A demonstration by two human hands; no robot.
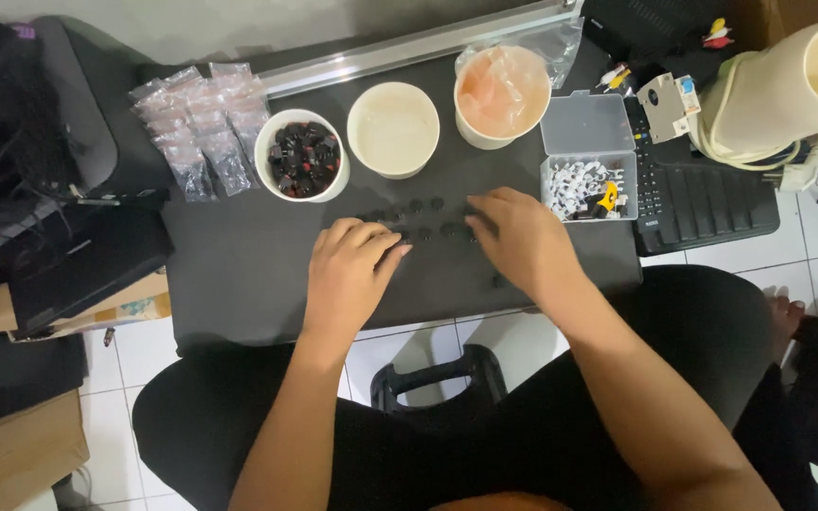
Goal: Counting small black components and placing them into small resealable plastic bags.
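Neither hand pinches anything that can be seen; the left hand (350,270) lies palm down at the centre of the frame with fingers curled onto the small black round parts (425,218), and the right hand (523,241) lies flat just beside it, fingers spread loosely over the right end of the same row; whether a part sits under either palm I cannot tell.

The parts lie loose in two short rows on the black board (239,284), dark against dark; a sweep of a wrist could likely scatter them or push one off the near edge onto the tiled floor (125,364), where it would be hard to find; one part sits apart, lower right of the rows, near the right wrist, and seems most at risk.

Both forearms come up from the bottom of the frame, wrists low, knuckles up.

Behind, toward the top: a white cup of black and red pieces (302,156), an empty white cup (393,128), a cup lined with clear film (502,95), and an open clear box of small white pieces (587,175).
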